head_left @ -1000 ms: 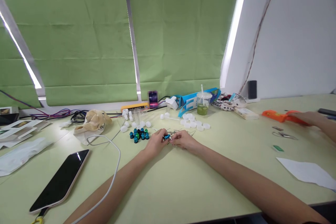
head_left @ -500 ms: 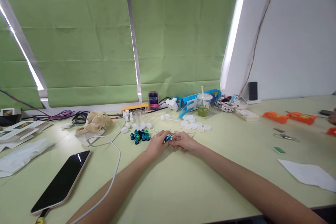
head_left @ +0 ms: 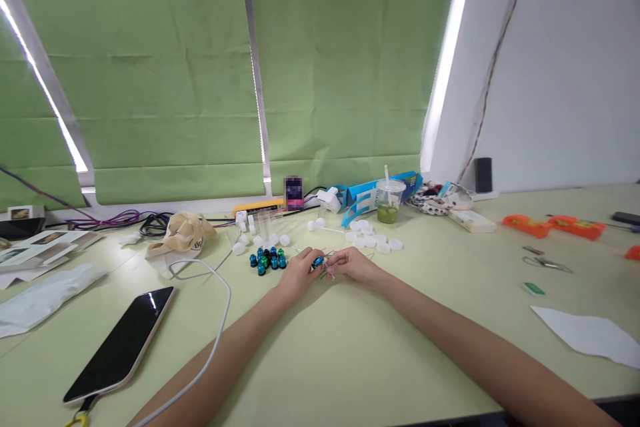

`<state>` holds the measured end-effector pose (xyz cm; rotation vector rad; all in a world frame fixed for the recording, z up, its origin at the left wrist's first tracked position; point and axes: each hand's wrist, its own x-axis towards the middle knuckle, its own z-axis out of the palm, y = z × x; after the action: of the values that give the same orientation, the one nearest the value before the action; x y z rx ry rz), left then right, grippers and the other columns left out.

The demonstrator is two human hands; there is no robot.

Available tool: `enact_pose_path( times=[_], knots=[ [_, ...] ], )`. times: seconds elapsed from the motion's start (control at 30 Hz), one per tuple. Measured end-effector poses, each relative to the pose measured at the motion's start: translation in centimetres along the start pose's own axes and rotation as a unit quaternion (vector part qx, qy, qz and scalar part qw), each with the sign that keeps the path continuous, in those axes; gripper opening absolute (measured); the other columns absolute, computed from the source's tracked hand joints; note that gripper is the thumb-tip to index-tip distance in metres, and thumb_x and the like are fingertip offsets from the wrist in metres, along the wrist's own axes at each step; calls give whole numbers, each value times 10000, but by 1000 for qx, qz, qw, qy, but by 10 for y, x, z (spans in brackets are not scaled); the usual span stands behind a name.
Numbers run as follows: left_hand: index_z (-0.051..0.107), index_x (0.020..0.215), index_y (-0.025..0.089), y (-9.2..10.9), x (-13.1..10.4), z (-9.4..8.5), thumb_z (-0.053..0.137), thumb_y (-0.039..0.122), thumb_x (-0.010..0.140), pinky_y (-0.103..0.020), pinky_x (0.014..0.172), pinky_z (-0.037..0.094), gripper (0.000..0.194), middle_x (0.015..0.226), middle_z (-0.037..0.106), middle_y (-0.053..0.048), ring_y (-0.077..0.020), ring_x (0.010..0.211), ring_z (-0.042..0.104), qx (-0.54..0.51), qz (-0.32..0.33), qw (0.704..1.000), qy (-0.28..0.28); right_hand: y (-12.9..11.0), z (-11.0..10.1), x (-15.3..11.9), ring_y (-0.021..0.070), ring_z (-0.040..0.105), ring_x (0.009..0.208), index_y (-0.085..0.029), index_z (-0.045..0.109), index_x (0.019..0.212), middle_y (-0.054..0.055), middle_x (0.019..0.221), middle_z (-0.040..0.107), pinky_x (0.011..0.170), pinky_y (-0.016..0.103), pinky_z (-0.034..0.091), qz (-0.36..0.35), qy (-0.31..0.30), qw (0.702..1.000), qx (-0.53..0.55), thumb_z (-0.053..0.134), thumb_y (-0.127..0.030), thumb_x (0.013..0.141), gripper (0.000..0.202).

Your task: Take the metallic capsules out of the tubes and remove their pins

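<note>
My left hand (head_left: 299, 272) is closed around a small shiny blue metallic piece (head_left: 317, 262), whose lower part is hidden by the fingers. My right hand (head_left: 353, 263) meets it from the right, thumb and fingers pinched on thin silvery wire-like prongs (head_left: 330, 273) beside the blue piece. Whether the prongs are joined to that piece I cannot tell. Left of my hands stands a cluster of small blue and green metallic knobs (head_left: 267, 259) with black bases. Behind my hands lie several round white caps (head_left: 370, 240).
A clear drink cup with a straw (head_left: 389, 203) stands behind, by a blue box (head_left: 363, 195). A phone (head_left: 123, 343) lies left, with a white cable (head_left: 223, 320) crossing over my left forearm. Orange tools (head_left: 575, 227), scissors (head_left: 547, 263) and white paper (head_left: 587, 333) are on the right.
The fingers of my right hand have shifted slightly, and more of the thin prongs now shows between the hands. A co-worker's hand at the right edge has gone out of view.
</note>
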<state>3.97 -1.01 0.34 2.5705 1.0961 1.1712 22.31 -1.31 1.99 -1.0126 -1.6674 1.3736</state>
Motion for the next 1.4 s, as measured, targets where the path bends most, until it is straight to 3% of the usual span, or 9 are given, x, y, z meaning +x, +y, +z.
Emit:
enact_pose_path(
  times=[0.17,0.4,0.6,0.83,1.1,1.4],
  knots=[
    [573,966,218,3,0,0,488,221,797,-219,565,392,189,836,578,-17,-110,606,513,4,9,1000,-2,3,4,2,110,552,570,-122,613,676,11,605,630,548,210,389,30,44,999,8,756,-254,486,272],
    [574,977,215,1,0,0,471,211,807,-222,578,400,198,846,570,-23,-108,602,510,20,14,1000,-11,1,8,1,38,338,415,-126,657,701,-23,536,571,414,182,225,32,69,996,-37,726,-258,513,241],
    [580,977,222,2,0,0,460,227,820,-212,561,397,197,831,564,-18,-104,584,512,29,12,999,-13,1,12,0,69,437,470,-128,632,645,11,607,630,445,187,285,32,76,997,-13,685,-203,510,163],
    [581,987,232,5,0,1,455,248,824,-223,574,395,207,839,567,-16,-111,592,521,55,-1,998,-23,12,12,8,104,517,536,-127,625,628,-10,547,600,519,198,358,-5,92,996,-21,704,-196,500,166],
    [592,987,227,6,0,-4,461,234,825,-221,585,398,208,824,558,-20,-119,618,526,53,-6,997,-48,12,11,8,69,427,454,-118,628,662,-48,468,516,466,189,311,-10,102,994,-31,724,-185,487,210],
    [564,1080,249,3,0,-2,408,249,856,-219,608,413,273,856,547,-24,-130,683,560,110,-7,992,-67,11,10,7,46,348,421,-101,663,805,-57,472,467,425,187,256,-2,124,990,-63,709,-292,558,315]
  ],
)
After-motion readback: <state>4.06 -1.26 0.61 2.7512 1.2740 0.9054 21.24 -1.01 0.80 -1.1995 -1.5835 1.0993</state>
